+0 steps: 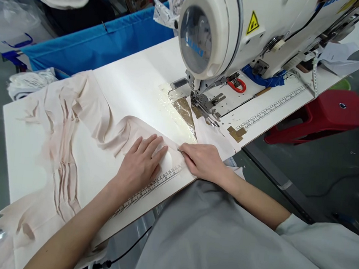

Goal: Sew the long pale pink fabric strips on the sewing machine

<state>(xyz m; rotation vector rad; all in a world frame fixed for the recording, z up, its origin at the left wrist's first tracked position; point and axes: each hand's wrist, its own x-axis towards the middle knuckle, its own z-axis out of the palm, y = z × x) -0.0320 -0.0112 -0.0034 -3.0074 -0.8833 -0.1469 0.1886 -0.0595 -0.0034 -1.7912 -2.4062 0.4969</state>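
My left hand (pixel 142 160) lies flat, fingers stretched out, on a pale pink fabric strip (pixel 136 126) near the table's front edge. To its right, my right hand (pixel 204 160) is closed at the strip's edge. A small grey metal tip (pixel 179 150) sticks out between its thumb and fingers; the rest of that tool is hidden in the palm. Beyond my right hand, a pale pink fabric piece (pixel 213 135) runs up to the needle area of the white sewing machine (pixel 215 28). More pleated pink fabric (pixel 66 140) lies in folds on the left.
Printed ruler scales (pixel 149 188) run along the white table's (pixel 130 83) front edge. Red-handled scissors (pixel 236 86) lie beneath the machine arm. A blue cloth trough (pixel 89 43) borders the back, and a red stool (pixel 324 116) stands at the right.
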